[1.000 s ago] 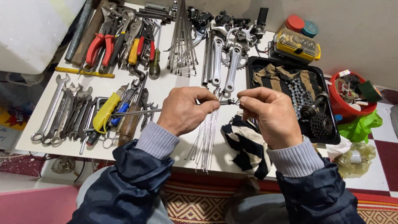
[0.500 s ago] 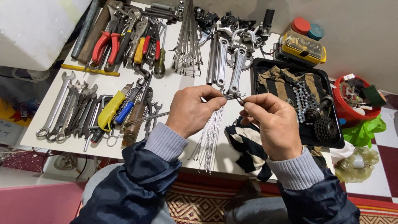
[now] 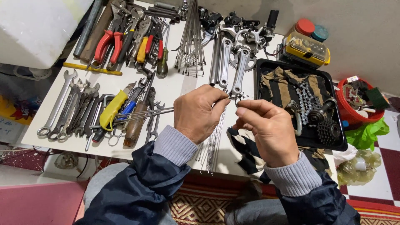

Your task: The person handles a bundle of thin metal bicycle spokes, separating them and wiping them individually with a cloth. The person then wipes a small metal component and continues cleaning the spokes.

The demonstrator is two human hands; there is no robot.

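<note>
I hold a few thin metal spokes (image 3: 141,112) in my left hand (image 3: 196,112), above the middle of the tabletop (image 3: 175,89). The left fingers are closed around them, and the long ends stick out to the left over the tools. My right hand (image 3: 266,131) is just beside, its fingers (image 3: 246,109) pinched narrow on the spoke tips; if there is a small part between them, I cannot tell.

I think the spokes can slip, because they are thin and smooth and I grip them only near one end. The free ends hang close over the yellow-handled tool (image 3: 111,110) and can catch on it. If I pinch something small, it can fall among the loose spokes (image 3: 214,141) lying under my hands and be hard to find. Bending a spoke is also possible if my two hands pull in different directions.

The tabletop is white and very full: a row of wrenches (image 3: 68,106) at the left, pliers with red handles (image 3: 107,43) behind them, a bundle of spokes (image 3: 191,39), crank arms (image 3: 233,64), and a black tray (image 3: 266,66) with a chain (image 3: 307,98) and a striped cloth. A striped rag (image 3: 246,152) hangs over the near edge. At the right stands a red bucket (image 3: 348,114) on a checkered floor, and a patterned rug (image 3: 200,206) lies under my knees.
</note>
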